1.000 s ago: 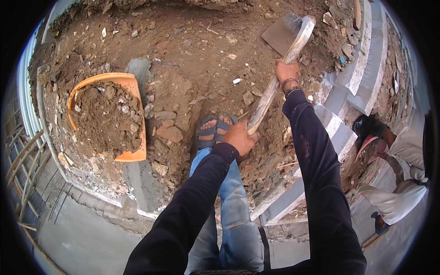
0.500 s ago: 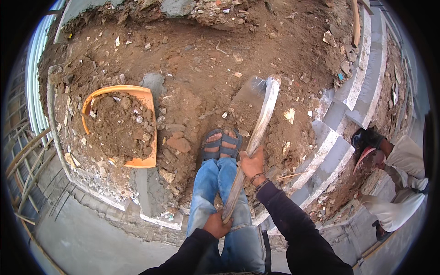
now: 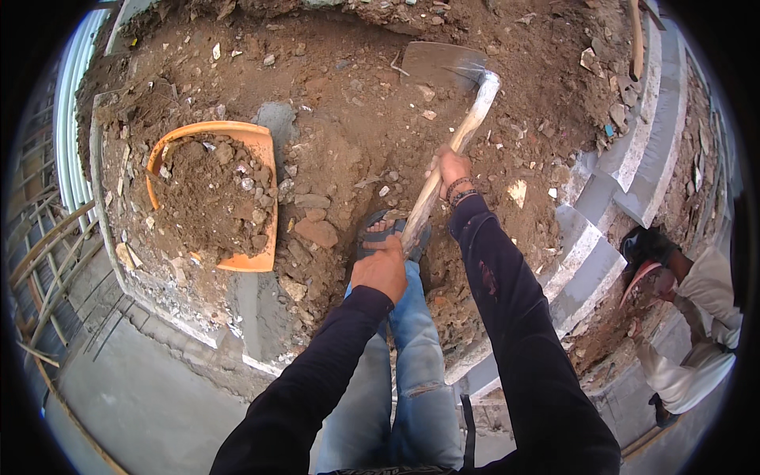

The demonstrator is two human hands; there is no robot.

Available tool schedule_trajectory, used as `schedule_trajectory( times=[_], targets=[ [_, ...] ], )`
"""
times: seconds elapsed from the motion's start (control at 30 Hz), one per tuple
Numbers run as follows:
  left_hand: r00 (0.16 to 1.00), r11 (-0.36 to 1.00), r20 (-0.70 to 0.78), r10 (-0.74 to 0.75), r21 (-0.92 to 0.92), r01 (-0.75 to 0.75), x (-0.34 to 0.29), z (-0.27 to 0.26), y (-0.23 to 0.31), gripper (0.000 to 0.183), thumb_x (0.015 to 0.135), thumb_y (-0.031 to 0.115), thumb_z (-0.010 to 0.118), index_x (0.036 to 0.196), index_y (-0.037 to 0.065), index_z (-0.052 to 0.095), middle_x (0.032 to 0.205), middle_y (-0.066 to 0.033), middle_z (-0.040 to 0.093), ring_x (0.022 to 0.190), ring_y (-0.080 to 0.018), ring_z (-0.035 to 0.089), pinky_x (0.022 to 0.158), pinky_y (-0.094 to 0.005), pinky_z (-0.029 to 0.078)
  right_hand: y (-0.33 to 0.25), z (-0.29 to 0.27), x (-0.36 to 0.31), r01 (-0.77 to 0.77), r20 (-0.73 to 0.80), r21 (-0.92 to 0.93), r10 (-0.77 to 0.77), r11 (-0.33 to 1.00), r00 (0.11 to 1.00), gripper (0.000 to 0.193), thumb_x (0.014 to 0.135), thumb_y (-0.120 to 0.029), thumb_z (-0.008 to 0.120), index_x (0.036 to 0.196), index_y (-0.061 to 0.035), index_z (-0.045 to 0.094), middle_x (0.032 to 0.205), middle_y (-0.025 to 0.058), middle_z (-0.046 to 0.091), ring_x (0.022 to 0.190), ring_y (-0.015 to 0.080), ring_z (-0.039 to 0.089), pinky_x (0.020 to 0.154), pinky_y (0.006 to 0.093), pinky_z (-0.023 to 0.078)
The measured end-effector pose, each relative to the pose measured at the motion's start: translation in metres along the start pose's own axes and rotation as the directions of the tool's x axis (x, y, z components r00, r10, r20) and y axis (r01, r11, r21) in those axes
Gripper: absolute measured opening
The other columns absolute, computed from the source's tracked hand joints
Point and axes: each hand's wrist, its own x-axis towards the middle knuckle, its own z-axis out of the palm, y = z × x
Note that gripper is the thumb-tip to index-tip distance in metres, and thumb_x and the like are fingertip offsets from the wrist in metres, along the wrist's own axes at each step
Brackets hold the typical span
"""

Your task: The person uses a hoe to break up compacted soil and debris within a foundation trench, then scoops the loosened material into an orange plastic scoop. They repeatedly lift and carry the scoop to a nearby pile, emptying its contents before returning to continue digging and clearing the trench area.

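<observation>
A hoe (image 3: 423, 202) with a worn wooden handle slants away from me, and both my hands are wrapped round it. My left hand (image 3: 381, 269) grips the near end, above my sandalled feet. Farther up the handle my right hand (image 3: 453, 170) holds it, with beaded bands at the wrist. The broad metal blade (image 3: 443, 63) is out over the brown soil (image 3: 340, 103) at the far side; whether it touches the ground I cannot tell. Left of my feet lies an orange plastic pan (image 3: 265, 142), heaped with soil and stones.
Stepped concrete edges (image 3: 625, 142) run down the right side. Beyond them, at the far right, another person (image 3: 689, 317) bends low. Pale pipes (image 3: 71, 103) and bamboo poles (image 3: 47, 253) are at the left. Loose stones (image 3: 317, 232) lie between the pan and my feet.
Both hands have moved forward, away from my body, carrying the hoe with them. Its blade is now farther out over the soil. The orange pan stays in place.
</observation>
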Motion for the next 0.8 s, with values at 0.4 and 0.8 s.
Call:
schedule_trajectory(
  times=[0.4,0.8],
  targets=[
    [0.975,0.989,0.213,0.060,0.116,-0.086,-0.123,0.046,-0.061,0.021,0.082,0.010,0.053,0.098,0.000,0.047,0.082,-0.0238,0.068,0.080,-0.0365,0.069,0.072,-0.0458,0.054,0.122,-0.035,-0.134,-0.171,-0.031,0.258,0.185,0.951,0.982,0.018,0.083,-0.013,0.055,0.070,-0.0013,0.051,0.055,0.0110,0.048,0.043,0.0241,0.050,0.040,0.0374,0.043],
    [0.973,0.992,0.191,0.126,-0.024,-0.123,-0.191,0.119,-0.143,0.035,0.077,0.016,0.063,0.103,-0.001,0.046,0.087,-0.0271,0.065,0.086,-0.0415,0.066,0.079,-0.0486,0.052,0.208,-0.025,-0.196,-0.051,-0.108,0.041,0.055,0.998,0.993,0.021,0.081,-0.015,0.058,0.075,0.0046,0.052,0.058,0.0127,0.053,0.042,0.0251,0.053,0.039,0.0378,0.046]
  ],
)
